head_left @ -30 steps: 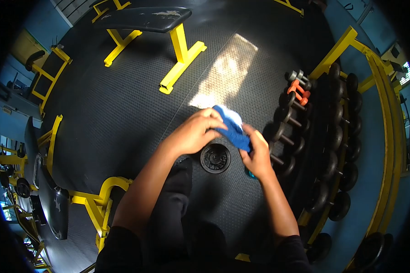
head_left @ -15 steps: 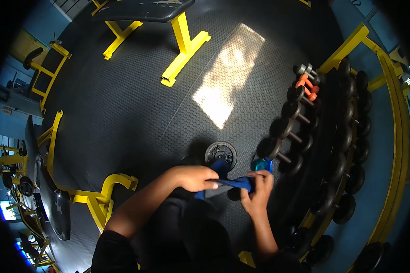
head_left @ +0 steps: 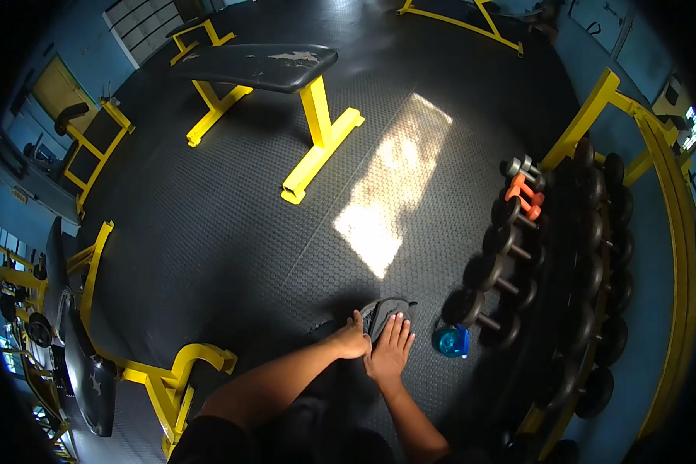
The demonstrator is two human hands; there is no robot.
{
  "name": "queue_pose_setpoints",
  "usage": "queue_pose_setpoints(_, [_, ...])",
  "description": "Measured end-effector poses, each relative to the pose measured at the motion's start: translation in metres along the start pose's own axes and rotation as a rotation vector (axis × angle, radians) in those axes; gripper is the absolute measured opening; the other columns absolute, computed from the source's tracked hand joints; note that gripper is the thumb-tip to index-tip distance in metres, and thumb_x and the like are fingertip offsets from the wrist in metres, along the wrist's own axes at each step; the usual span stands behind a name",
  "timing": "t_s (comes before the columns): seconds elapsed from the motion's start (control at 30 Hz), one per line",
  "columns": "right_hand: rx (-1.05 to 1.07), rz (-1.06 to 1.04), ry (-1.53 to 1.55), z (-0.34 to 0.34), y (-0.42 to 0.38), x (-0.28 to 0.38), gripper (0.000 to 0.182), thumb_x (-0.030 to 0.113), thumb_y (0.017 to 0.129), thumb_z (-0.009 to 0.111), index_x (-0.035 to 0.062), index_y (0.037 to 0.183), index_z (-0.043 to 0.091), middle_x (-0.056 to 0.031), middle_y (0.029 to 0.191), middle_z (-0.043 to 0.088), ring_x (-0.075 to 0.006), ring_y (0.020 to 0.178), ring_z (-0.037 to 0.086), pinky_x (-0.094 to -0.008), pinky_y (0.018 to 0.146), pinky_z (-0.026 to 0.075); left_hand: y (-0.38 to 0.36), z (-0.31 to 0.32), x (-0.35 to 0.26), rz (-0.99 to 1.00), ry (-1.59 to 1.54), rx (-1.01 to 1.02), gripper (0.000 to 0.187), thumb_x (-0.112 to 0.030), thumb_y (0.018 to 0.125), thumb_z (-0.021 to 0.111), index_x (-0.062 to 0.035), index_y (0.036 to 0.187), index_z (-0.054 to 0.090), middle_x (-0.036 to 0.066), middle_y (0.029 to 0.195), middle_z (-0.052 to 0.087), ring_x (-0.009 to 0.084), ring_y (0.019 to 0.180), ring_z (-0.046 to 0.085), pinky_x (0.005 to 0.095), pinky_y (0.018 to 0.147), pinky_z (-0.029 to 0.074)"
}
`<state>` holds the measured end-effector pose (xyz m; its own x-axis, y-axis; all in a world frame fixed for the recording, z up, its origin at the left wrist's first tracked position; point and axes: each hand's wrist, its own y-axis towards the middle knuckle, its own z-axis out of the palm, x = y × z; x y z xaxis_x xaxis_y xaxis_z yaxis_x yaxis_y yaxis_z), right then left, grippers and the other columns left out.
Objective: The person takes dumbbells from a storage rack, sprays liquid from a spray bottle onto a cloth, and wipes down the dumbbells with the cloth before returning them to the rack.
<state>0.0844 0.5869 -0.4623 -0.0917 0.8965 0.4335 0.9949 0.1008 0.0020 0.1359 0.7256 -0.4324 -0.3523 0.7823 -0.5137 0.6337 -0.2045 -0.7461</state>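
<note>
A round weight plate (head_left: 398,301) is on the floor in front of me, mostly covered by my hands and a dark grey cloth (head_left: 382,315). My right hand (head_left: 389,352) lies flat over the cloth, fingers stretched out along it. At the plate's left edge, my left hand (head_left: 349,340) has its index finger extended up the rim and the other fingers curled in; their tips are hidden. The two hands meet at the near side of the plate. To the right stands a clear blue bottle (head_left: 447,341) with a blue lid.
Dumbbells (head_left: 491,272) line the floor on the right, orange ones (head_left: 524,197) among them, beside a loaded yellow rack (head_left: 657,193). A black bench (head_left: 263,66) on yellow legs stands ahead. Another yellow-framed bench (head_left: 158,379) is at the left. Sunlight falls on the rubber floor (head_left: 247,232).
Both hands have come together down onto the plate; before, they held the blue and grey cloth stretched between them. The view has tilted up, so the bottle shows fully.
</note>
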Motion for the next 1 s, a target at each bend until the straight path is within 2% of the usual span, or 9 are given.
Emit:
queue_pose_setpoints(0.1, [-0.025,-0.029,-0.031,-0.002,0.014,0.004,0.073,0.041,0.096,0.047,-0.0057,0.149,0.03,-0.0225,0.159,0.024,-0.0429,0.147,0.021,-0.0567,0.118,0.015,-0.011,-0.014,-0.009,-0.11,-0.08,-0.019,0.083,-0.04,0.096,0.044,0.0115,0.151,0.008,0.038,0.152,0.023,0.043,0.143,0.03,0.0413,0.117,0.027])
queue_pose_setpoints(0.17, [-0.045,-0.084,-0.031,0.001,0.025,0.007,0.069,0.034,0.093,0.05,-0.0066,0.147,0.034,-0.0234,0.157,0.028,-0.0437,0.146,0.021,-0.0548,0.118,0.016,0.003,-0.015,0.011,-0.062,-0.345,-0.036,0.077,-0.046,0.098,0.042,0.0081,0.149,0.025,0.03,0.15,0.037,0.0382,0.141,0.035,0.0414,0.115,0.031])
queue_pose_setpoints(0.2, [-0.033,-0.129,-0.075,0.004,0.027,0.008,0.064,0.031,0.094,0.05,-0.0041,0.146,0.037,-0.022,0.156,0.031,-0.0415,0.146,0.024,-0.0523,0.118,0.019,0.004,-0.011,0.011,-0.035,-0.417,-0.17,0.074,-0.055,0.1,0.037,0.0061,0.142,0.043,0.023,0.145,0.048,0.0351,0.138,0.042,0.0405,0.111,0.035])
queue_pose_setpoints(0.33, [0.068,-0.29,-0.011,0.0,0.021,0.002,0.058,0.027,0.094,0.051,0.0021,0.145,0.042,-0.0154,0.154,0.037,-0.0355,0.144,0.03,-0.0493,0.118,0.024,0.023,-0.013,0.024,-0.042,-0.629,-0.128,0.08,-0.062,0.1,0.031,0.008,0.133,0.053,0.024,0.14,0.053,0.0328,0.132,0.048,0.039,0.109,0.038])
queue_pose_setpoints(0.57, [0.213,-0.568,0.063,-0.028,-0.006,-0.034,0.051,0.023,0.092,0.056,0.0088,0.141,0.05,-0.0066,0.149,0.046,-0.0275,0.141,0.037,-0.048,0.115,0.029,0.004,-0.03,-0.003,-0.103,-0.491,-0.139,0.088,-0.067,0.098,0.028,0.0115,0.128,0.056,0.026,0.136,0.055,0.0335,0.131,0.05,0.039,0.108,0.038])
queue_pose_setpoints(0.77, [0.241,-0.564,-0.012,-0.046,-0.025,-0.065,0.052,0.024,0.091,0.059,0.0091,0.14,0.051,-0.005,0.151,0.045,-0.026,0.143,0.036,-0.0463,0.114,0.032,0.029,-0.014,0.026,-0.031,-0.704,-0.037,0.088,-0.069,0.097,0.028,0.0077,0.127,0.059,0.024,0.135,0.057,0.0315,0.132,0.048,0.0379,0.109,0.036])
queue_pose_setpoints(0.87, [0.256,-0.666,0.003,-0.041,0.002,-0.042,0.054,0.026,0.091,0.059,0.0086,0.141,0.05,-0.0063,0.152,0.043,-0.0274,0.143,0.036,-0.047,0.114,0.031,0.013,-0.031,0.005,-0.055,-0.655,-0.002,0.093,-0.072,0.095,0.027,0.0086,0.132,0.054,0.025,0.14,0.052,0.0314,0.135,0.045,0.0377,0.112,0.033])
queue_pose_setpoints(0.93, [0.204,-0.736,0.005,-0.023,0.024,-0.028,0.055,0.032,0.092,0.058,0.0098,0.141,0.049,-0.0073,0.15,0.044,-0.0287,0.14,0.038,-0.0474,0.114,0.03,-0.003,-0.046,-0.008,-0.25,-0.777,0.067,0.093,-0.074,0.096,0.02,0.0007,0.151,0.029,0.018,0.156,0.032,0.0281,0.143,0.032,0.0415,0.118,0.025])
queue_pose_setpoints(1.0, [0.195,-0.776,-0.046,-0.017,0.05,-0.018,0.054,0.037,0.092,0.056,0.0106,0.139,0.052,-0.008,0.146,0.047,-0.0286,0.137,0.041,-0.0474,0.113,0.031,0.006,-0.041,0.001,-0.212,-0.752,0.0,0.095,-0.075,0.095,0.019,0.0017,0.152,0.023,0.019,0.158,0.024,0.0283,0.146,0.024,0.0411,0.119,0.02])
